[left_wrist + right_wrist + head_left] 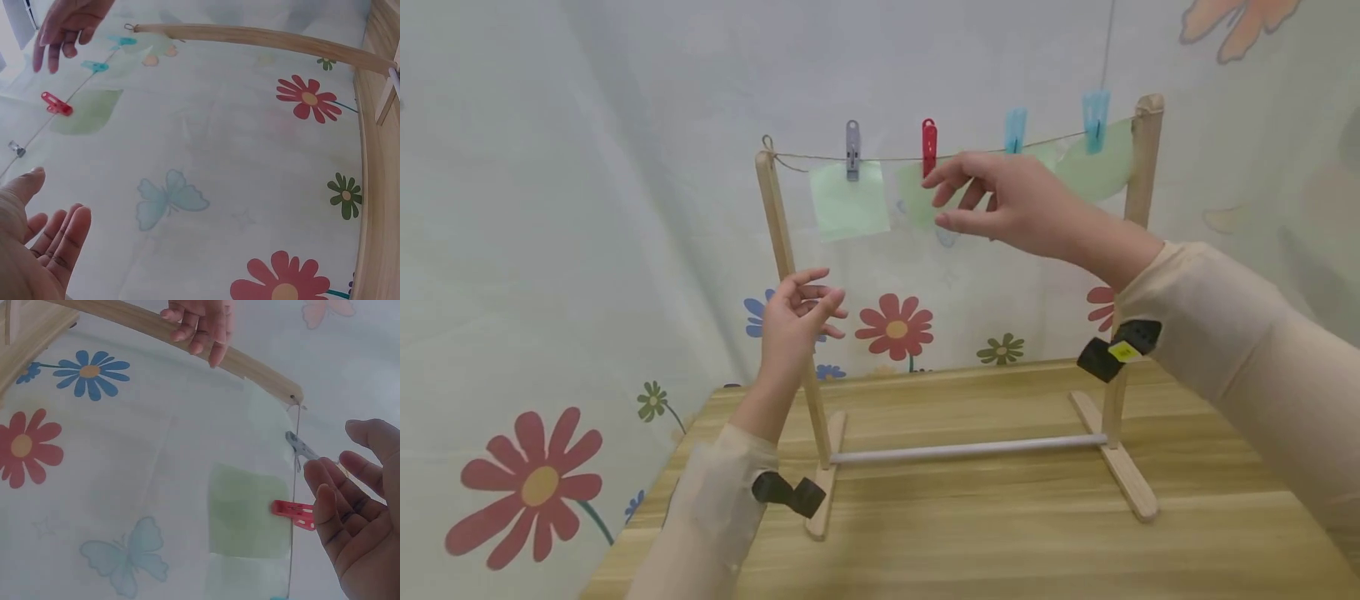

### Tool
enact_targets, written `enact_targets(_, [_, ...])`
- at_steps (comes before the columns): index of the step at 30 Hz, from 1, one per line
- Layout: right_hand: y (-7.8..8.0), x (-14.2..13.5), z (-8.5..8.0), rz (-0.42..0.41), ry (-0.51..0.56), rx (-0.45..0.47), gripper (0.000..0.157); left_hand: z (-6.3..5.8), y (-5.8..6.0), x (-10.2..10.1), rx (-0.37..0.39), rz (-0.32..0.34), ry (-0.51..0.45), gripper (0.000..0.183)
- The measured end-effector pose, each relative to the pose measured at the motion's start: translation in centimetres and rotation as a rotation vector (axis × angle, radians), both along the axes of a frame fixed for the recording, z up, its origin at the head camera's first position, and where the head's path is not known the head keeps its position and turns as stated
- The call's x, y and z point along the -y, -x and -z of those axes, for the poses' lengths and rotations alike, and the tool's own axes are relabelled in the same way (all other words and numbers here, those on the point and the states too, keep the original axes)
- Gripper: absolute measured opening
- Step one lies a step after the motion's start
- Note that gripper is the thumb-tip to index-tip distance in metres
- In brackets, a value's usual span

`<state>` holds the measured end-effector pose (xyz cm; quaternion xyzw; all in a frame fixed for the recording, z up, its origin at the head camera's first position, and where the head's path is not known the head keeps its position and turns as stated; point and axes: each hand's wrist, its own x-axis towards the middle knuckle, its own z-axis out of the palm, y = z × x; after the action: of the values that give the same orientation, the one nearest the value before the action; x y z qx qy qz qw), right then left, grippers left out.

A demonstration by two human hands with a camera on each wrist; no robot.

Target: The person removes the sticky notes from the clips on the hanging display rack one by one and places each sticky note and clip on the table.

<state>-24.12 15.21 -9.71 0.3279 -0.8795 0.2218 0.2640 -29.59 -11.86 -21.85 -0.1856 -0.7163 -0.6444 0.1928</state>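
A thin string (887, 158) runs between two wooden posts. Pale green paper (850, 204) hangs from it under a grey clothespin (853, 154); a second green sheet (250, 512) hangs at a red clothespin (929, 142). Farther right, a blue clothespin (1015, 129) and another blue clothespin (1096, 125) sit on the string, with green paper (1097, 171) below. My right hand (1015, 204), fingers loosely bent and holding nothing, hovers before the line near the red clothespin, covering part of the papers. My left hand (797, 321) is raised beside the left post (775, 212), likewise holding nothing.
The stand's feet, such as the right foot (1127, 479), rest on a wood-grain table (1000, 533). A white rod (970, 450) joins the posts low down. Behind hangs a pale backdrop (625, 208) printed with flowers. The right post (1142, 167) stands behind my right forearm.
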Motion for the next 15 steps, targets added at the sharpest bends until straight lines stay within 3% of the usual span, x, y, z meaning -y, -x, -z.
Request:
enact_targets(9, [0.8,2.0,-4.1,0.030,-0.013,-0.063,0.039,-1.0,0.5,-1.0,-0.009,-0.002,-0.056,0.045])
enact_targets(15, [2.1,3.3,-5.7,0.075,-0.033,-0.040,0.042,-1.2,0.6,-1.5,-0.019,-0.008,-0.077,0.045])
